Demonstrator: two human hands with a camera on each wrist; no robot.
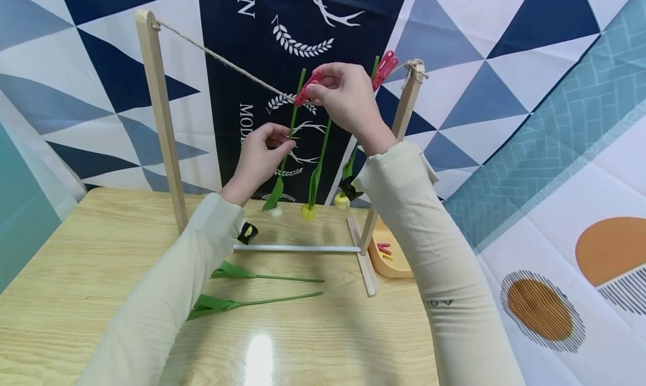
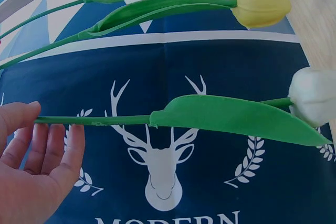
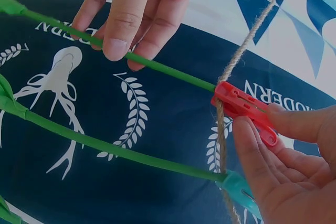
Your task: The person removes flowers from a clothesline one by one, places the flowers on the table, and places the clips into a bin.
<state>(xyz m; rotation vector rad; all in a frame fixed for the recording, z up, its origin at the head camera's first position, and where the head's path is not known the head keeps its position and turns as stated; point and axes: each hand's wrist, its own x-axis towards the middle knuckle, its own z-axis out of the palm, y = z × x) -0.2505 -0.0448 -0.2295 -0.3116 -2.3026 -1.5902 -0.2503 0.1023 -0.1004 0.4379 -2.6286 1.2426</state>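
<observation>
from here i see the left hand (image 1: 259, 155) pinching the stem (image 2: 105, 121) of 1 white flower (image 2: 313, 97), head down by the rope (image 1: 222, 60); the right hand (image 1: 348, 97) pinches the red clip (image 3: 242, 107) there. the flower seems light, slightly bendy, best held by its stem.

In the head view, the left sleeve (image 1: 166, 296) is partly hiding two lying tulips (image 1: 290, 277) toward eight o'clock; the left-wrist view is cropping the white bloom (image 2: 313, 95) at three.
</observation>
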